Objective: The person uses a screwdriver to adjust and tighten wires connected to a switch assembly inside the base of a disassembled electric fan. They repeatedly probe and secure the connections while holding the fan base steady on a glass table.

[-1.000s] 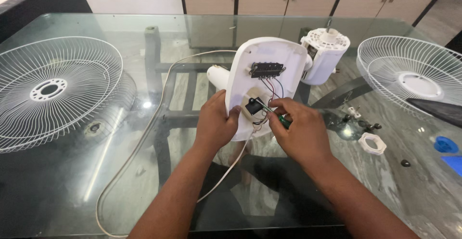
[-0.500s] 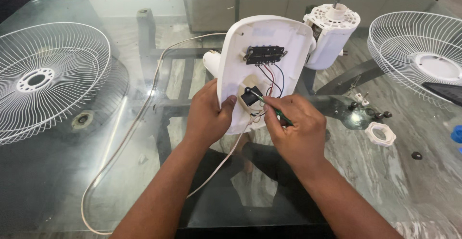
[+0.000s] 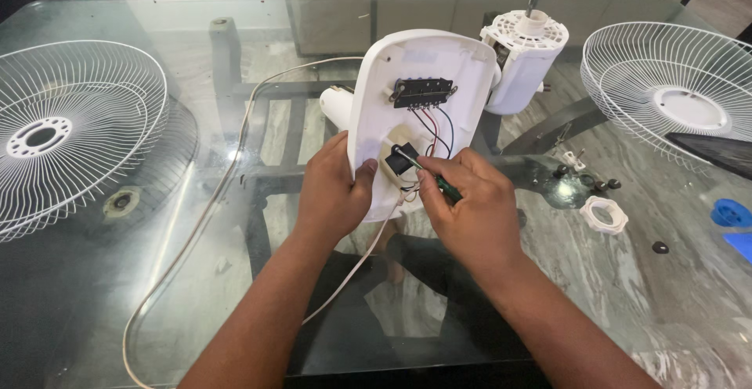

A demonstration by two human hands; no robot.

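**Screwdriver at the small black part inside an open fan base**

White fan base housing (image 3: 423,107) stands tilted on edge at centre frame, open underside toward the camera; left hand (image 3: 333,193) wraps its lower left edge, thumb on the inner face, fingers behind, closed on the shell; right hand (image 3: 470,209) pinches a green-handled screwdriver (image 3: 439,185), tip touching a small black component (image 3: 403,162) low in the housing; black switch block (image 3: 423,91) sits above it, thin red and black wires running down between the two.

Handling, judged: housing looks like light, stiff moulded plastic, smooth and a bit slippery, so the rim is the sound place to hold; wires thin and easily pulled loose; component small, tip could slip off it; glass tabletop (image 3: 117,295) hard and breakable under dropped parts.

White power cord (image 3: 211,217) loops from the housing to lower left; white motor unit (image 3: 525,56) just behind the housing, upper centre right; white wire fan guards at left edge (image 3: 70,130) and upper right (image 3: 666,83); white ring nut (image 3: 605,215) and small dark screws centre right; blue objects at right edge (image 3: 732,213), kind unclear; no package, label or sign legible anywhere.
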